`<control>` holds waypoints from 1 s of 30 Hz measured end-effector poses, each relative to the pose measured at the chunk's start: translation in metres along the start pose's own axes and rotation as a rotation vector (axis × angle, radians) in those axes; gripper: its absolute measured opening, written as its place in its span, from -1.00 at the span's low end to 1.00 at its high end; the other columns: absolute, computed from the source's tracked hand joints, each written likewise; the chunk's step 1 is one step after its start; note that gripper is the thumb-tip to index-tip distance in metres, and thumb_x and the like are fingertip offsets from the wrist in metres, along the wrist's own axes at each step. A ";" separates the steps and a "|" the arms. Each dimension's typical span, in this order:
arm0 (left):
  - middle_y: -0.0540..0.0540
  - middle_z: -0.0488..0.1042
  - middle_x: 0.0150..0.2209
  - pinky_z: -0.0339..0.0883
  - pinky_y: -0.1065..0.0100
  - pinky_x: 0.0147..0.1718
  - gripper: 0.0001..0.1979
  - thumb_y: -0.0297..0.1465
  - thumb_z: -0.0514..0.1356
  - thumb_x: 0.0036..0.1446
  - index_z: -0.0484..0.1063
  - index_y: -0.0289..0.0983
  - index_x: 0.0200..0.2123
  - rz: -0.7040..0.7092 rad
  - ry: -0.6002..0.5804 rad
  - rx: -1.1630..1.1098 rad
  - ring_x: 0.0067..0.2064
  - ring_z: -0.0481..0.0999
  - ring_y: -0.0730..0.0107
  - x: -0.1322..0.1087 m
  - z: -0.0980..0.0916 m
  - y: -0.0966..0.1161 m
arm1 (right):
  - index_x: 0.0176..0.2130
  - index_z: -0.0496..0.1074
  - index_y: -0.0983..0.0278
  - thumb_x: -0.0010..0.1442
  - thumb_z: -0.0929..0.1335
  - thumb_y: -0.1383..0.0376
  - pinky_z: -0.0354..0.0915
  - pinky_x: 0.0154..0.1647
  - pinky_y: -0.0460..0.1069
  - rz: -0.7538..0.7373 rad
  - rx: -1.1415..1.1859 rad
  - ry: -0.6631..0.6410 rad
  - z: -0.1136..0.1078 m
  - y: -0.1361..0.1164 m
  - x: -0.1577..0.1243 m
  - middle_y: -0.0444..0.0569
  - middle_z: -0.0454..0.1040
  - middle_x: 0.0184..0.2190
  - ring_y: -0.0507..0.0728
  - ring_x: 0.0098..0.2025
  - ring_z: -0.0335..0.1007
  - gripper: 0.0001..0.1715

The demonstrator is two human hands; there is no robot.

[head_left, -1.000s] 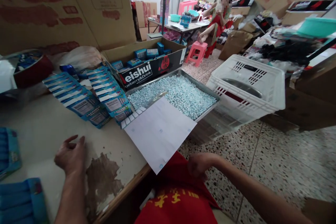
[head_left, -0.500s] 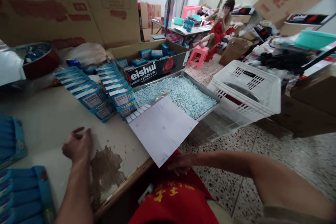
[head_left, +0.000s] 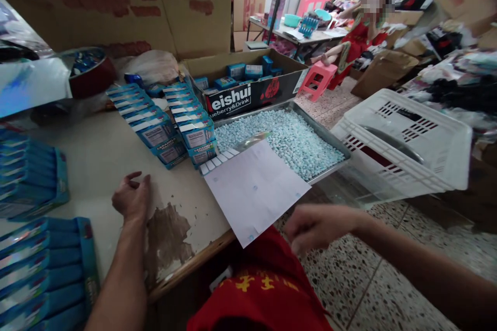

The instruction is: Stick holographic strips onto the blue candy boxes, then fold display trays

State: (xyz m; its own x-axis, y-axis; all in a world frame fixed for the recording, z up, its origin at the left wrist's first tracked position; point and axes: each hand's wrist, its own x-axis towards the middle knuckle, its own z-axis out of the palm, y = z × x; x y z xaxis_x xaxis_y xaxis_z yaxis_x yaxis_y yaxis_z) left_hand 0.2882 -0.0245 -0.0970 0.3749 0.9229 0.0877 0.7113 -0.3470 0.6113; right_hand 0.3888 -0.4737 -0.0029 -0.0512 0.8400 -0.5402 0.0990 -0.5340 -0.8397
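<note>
My left hand [head_left: 131, 197] rests on the worn white tabletop [head_left: 104, 165], fingers loosely bent, thumb and forefinger apart, nothing in it. Over my lap, past the table's front edge, my right hand [head_left: 316, 226] hangs in the air, smeared by motion; its fingers curl downward and I cannot make out anything in them. Between the hands lies a white sheet of paper [head_left: 256, 189], jutting over the edge and partly covering a metal tray [head_left: 347, 158] of small pale-blue candies [head_left: 291, 137]. White paper strips [head_left: 217, 159] and a clear packet [head_left: 252, 139] lie at the sheet's far edge.
Blue display boxes [head_left: 163, 134] stand beyond my left hand, with more blue boxes [head_left: 46, 264] at the left. Behind the tray sits a black-printed carton [head_left: 248, 98]. White plastic crates [head_left: 404, 150] stand at the right. Another person [head_left: 359, 41] sits near a pink stool [head_left: 316, 80].
My right hand has risen from my lap beside the apron and moved out to the right. My left hand stays on the table. The view has turned slightly left.
</note>
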 end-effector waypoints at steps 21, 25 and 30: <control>0.00 0.48 -0.41 0.29 0.27 -0.24 -0.68 -0.22 0.29 0.10 0.59 -0.17 -0.08 0.011 0.034 -0.054 -0.30 0.50 0.23 0.006 0.008 -0.011 | -0.22 0.66 0.12 0.00 0.56 0.27 0.24 0.06 0.08 0.025 -1.032 0.575 -0.195 -0.063 0.121 -0.03 0.60 -0.04 0.26 0.05 0.42 -0.74; 0.03 0.40 -0.49 0.30 0.29 -0.23 -0.71 -0.25 0.28 0.13 0.57 -0.21 -0.10 0.089 0.078 -0.077 -0.35 0.47 0.28 -0.003 -0.002 -0.004 | -0.26 0.60 0.23 0.06 0.48 0.32 0.26 -0.14 -0.01 -0.032 -0.904 0.660 -0.188 -0.060 0.117 -0.03 0.60 -0.20 0.15 -0.16 0.45 -0.84; -0.06 0.42 -0.47 0.32 0.25 -0.17 -0.69 -0.15 0.20 0.28 0.59 -0.25 -0.16 0.586 0.306 -0.091 -0.31 0.46 0.24 -0.074 -0.043 0.056 | -0.26 0.51 0.28 0.16 0.36 0.32 0.21 -0.30 -0.06 -0.272 -0.771 0.585 -0.171 -0.073 0.093 -0.10 0.51 -0.36 0.05 -0.33 0.34 -0.87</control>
State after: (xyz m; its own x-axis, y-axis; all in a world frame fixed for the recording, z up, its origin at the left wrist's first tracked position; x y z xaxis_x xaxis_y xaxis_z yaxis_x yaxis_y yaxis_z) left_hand 0.2747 -0.1045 -0.0360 0.4888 0.5962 0.6369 0.3831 -0.8026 0.4573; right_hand 0.5465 -0.3397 0.0177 0.3080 0.9501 -0.0487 0.7837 -0.2824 -0.5532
